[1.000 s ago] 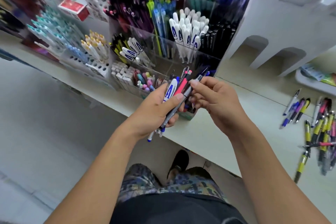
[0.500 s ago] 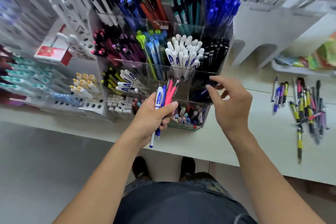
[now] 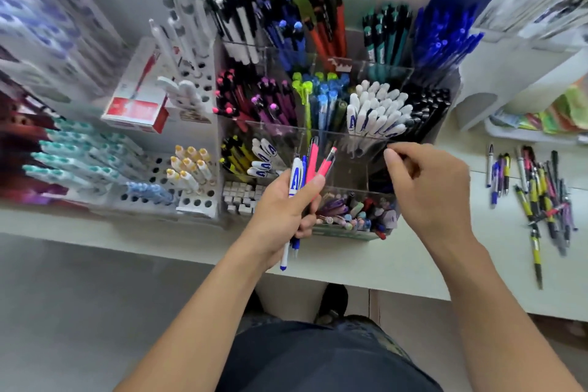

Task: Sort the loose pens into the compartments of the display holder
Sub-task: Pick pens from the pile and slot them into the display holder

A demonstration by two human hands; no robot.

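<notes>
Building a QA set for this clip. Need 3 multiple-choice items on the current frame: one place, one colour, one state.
1. Where does the loose pile of pens lie?
A. on the counter, right of the holder
B. on the floor
C. on the red box

2. What colour are the caps of the pens in the holder's back right compartment?
A. yellow
B. blue
C. white

3. What is the left hand doing?
A. lying flat on the counter
B. gripping a bunch of pens
C. holding an eraser

Answers: 1 A, the pile lies on the white counter beyond the right hand. 2 B, the blue pens stand there. 3 B, its fingers curl round the bunch.
</notes>
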